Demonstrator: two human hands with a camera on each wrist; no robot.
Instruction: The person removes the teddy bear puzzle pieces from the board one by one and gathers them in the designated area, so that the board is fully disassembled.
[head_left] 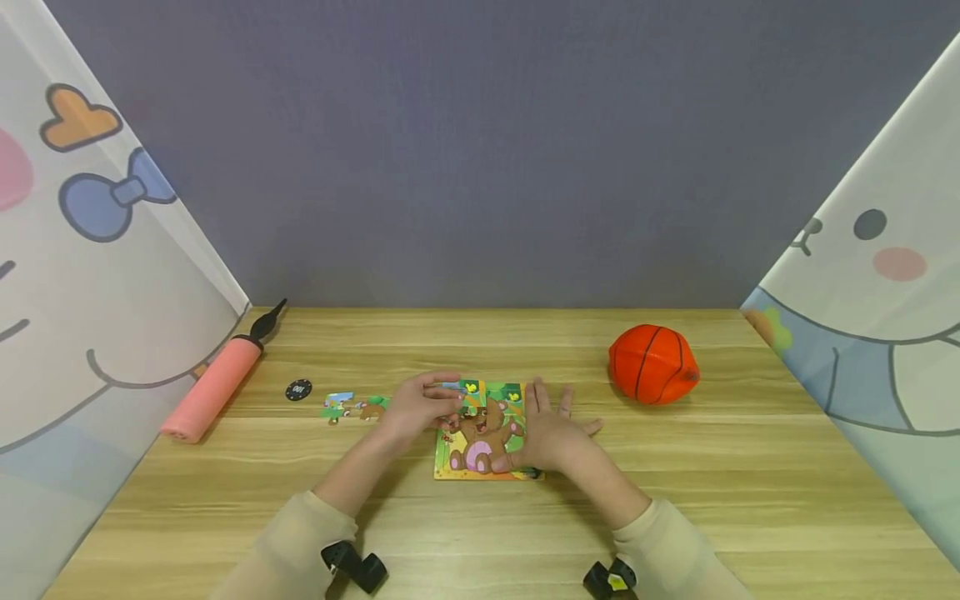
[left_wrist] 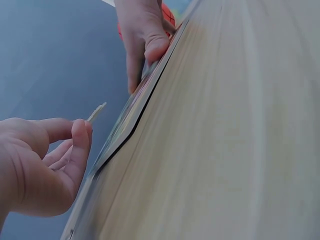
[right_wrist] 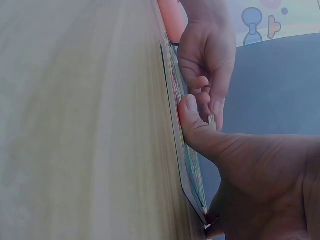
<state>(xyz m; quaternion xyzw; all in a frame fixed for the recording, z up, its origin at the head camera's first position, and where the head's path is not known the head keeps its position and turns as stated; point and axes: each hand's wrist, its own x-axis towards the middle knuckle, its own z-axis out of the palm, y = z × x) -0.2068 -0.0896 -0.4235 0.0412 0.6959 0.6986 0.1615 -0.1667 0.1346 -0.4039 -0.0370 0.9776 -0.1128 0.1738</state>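
Observation:
A jigsaw puzzle (head_left: 480, 454) with a brown bear lies flat on the wooden table. My left hand (head_left: 420, 406) is over its upper left part. Thumb and fingers pinch a thin puzzle piece (left_wrist: 96, 113), seen edge-on above the board in the left wrist view. My right hand (head_left: 553, 437) rests on the puzzle's right side, fingers spread and straight, the fingertips reaching past the edge. Its thumb (right_wrist: 191, 111) lies on the puzzle's surface near the front edge. Part of the picture is hidden beneath both hands.
Left of the puzzle are loose puzzle pieces (head_left: 337, 405) and a round black disc (head_left: 298, 389). A pink hand pump (head_left: 219, 387) with a black nozzle lies at the far left. A dented red ball (head_left: 653, 365) with black lines sits at the back right, before a grey wall (head_left: 480, 150).

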